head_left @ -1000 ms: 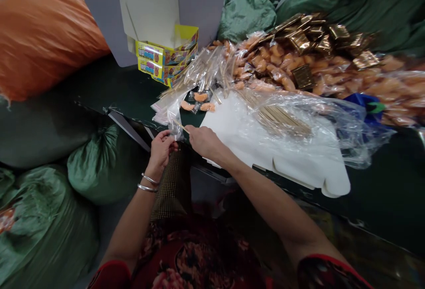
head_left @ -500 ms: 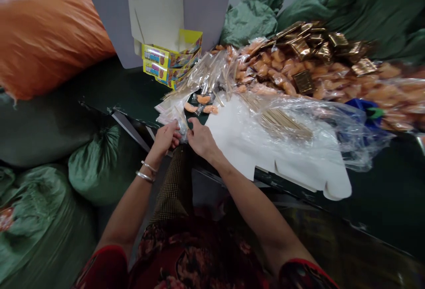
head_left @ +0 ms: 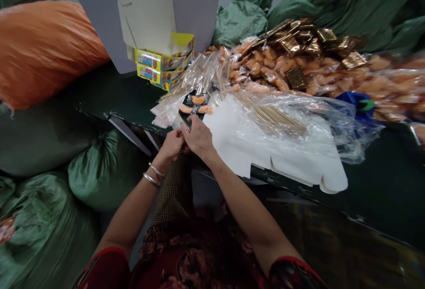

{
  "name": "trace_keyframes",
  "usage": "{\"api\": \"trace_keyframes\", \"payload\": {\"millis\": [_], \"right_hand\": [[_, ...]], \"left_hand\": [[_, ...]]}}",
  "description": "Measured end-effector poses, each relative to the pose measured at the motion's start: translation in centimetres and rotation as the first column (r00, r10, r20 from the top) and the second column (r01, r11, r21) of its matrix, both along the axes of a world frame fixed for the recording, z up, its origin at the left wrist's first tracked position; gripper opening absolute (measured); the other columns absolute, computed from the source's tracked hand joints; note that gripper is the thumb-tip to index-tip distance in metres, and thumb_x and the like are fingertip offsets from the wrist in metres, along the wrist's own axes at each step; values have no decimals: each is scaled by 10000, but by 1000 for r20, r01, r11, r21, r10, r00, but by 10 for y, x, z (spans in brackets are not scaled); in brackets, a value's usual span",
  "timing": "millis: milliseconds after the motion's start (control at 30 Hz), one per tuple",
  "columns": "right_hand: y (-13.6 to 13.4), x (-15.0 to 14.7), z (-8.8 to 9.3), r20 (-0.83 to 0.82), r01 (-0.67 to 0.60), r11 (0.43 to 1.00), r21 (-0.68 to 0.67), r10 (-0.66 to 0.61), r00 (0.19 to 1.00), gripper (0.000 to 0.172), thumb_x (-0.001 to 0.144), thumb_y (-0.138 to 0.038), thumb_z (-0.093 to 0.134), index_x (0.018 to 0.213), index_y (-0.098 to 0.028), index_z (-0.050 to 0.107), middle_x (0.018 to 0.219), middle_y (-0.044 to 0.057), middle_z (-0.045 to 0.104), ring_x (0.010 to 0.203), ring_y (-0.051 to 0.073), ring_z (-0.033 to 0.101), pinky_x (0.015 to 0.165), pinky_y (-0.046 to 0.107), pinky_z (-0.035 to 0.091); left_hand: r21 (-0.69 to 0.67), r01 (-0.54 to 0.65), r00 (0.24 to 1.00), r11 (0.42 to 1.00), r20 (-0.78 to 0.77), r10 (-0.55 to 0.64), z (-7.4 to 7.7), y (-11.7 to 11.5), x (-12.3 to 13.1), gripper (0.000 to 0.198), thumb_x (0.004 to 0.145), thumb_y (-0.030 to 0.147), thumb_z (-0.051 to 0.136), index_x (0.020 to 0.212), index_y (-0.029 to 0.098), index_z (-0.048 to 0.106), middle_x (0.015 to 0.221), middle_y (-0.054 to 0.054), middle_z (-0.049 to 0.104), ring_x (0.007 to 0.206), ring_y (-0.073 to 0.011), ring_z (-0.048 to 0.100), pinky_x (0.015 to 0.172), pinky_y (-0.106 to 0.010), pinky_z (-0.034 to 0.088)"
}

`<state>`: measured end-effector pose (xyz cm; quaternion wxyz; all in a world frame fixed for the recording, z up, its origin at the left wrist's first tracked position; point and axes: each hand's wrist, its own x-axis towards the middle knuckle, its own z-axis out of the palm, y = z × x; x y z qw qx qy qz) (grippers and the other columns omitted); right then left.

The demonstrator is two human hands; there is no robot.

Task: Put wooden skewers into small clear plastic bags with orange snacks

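Note:
My left hand (head_left: 174, 144) is closed at the table's front edge, its fingertips pressed against those of my right hand (head_left: 198, 138). Both pinch a clear plastic bag, now mostly hidden by the fingers. Just beyond them lies a fanned pile of clear bags with thin sticks (head_left: 165, 114). Small curved orange pieces in clear wrappers (head_left: 205, 109) rest on the dark table above my right hand. To the right, a bundle of thin wooden sticks (head_left: 279, 120) lies in a large clear plastic bag (head_left: 318, 134) on white flattened card (head_left: 229, 147).
Yellow printed boxes (head_left: 149, 65) are stacked at the back, before a grey-and-white carton (head_left: 146, 10). Wrapped orange pieces (head_left: 279, 81) heap up at the right, with gold foil packets (head_left: 295, 76) on top. An orange sack (head_left: 49, 50) and green sacks (head_left: 96, 169) stand left.
My hands have come together, and my left fingers have closed in under the right ones. The clear bag between them is now mostly covered. The view has shifted slightly.

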<state>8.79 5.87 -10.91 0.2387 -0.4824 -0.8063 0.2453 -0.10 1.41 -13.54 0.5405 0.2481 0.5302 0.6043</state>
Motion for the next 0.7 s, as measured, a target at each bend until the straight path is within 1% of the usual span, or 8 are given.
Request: {"api": "trace_keyframes", "payload": {"millis": [133, 233, 300, 367, 400, 500, 567, 700], "right_hand": [[30, -34, -3, -194, 94, 995, -20, -96, 976, 255, 921, -377, 456, 1040, -165, 533, 1025, 96, 628, 899, 216, 585, 784, 317, 423], [47, -44, -3, -360, 103, 992, -70, -122, 925, 267, 970, -343, 338, 967, -157, 530, 916, 63, 620, 841, 157, 566, 769, 256, 416], [47, -34, -3, -396, 92, 996, -6, -87, 914, 291, 980, -305, 288, 959, -149, 533, 894, 60, 608, 826, 143, 550, 760, 242, 409], [38, -15, -6, -311, -8, 989, 148, 54, 949, 260, 963, -280, 336, 940, -149, 560, 905, 66, 606, 845, 152, 533, 774, 254, 398], [32, -5, -9, -213, -109, 968, 226, 158, 964, 231, 945, -272, 384, 927, -154, 581, 924, 71, 613, 873, 165, 524, 789, 270, 388], [16, 12, -20, 162, -423, 844, 330, 390, 906, 177, 909, -254, 480, 959, -184, 636, 1077, 82, 632, 1031, 234, 472, 838, 346, 340], [12, 8, -27, 333, -499, 800, 333, 395, 856, 200, 924, -254, 469, 1021, -199, 635, 1169, 88, 615, 1090, 271, 431, 843, 389, 310], [17, -12, -29, 442, -465, 827, 316, 306, 843, 244, 957, -258, 399, 1009, -183, 625, 1144, 113, 618, 1039, 286, 445, 813, 417, 298]], "left_hand": [[32, 45, 998, 998, -42, -44, -4, -1, 10, 328, 572, 243, 777, 729, 158, 502, 412, 71, 469, 327, -63, 396, 358, -168, 236], [34, 86, 995, 996, -44, -85, 5, 7, -10, 269, 586, 187, 727, 711, 158, 491, 421, 74, 448, 330, -40, 357, 362, -154, 206], [33, 102, 994, 994, -39, -101, 16, 15, -31, 216, 586, 132, 677, 720, 149, 509, 436, 77, 437, 337, -24, 332, 368, -141, 198], [34, 94, 995, 995, -46, -92, 28, 22, -51, 185, 591, 98, 629, 747, 138, 540, 447, 78, 427, 343, -17, 317, 373, -132, 206], [34, 86, 995, 996, -57, -84, 34, 24, -59, 182, 597, 87, 608, 766, 132, 557, 452, 76, 424, 348, -18, 316, 373, -130, 209], [38, 53, 993, 998, -109, -49, 44, 26, -72, 181, 606, 60, 565, 779, 111, 588, 460, 63, 421, 362, -24, 325, 368, -131, 207], [37, 34, 991, 999, -134, -29, 46, 25, -73, 187, 606, 56, 558, 782, 107, 594, 456, 58, 421, 361, -25, 325, 365, -134, 204], [41, 52, 989, 998, -140, -46, 45, 18, -71, 206, 597, 81, 579, 799, 116, 593, 436, 64, 420, 345, -27, 323, 366, -141, 215]]}}
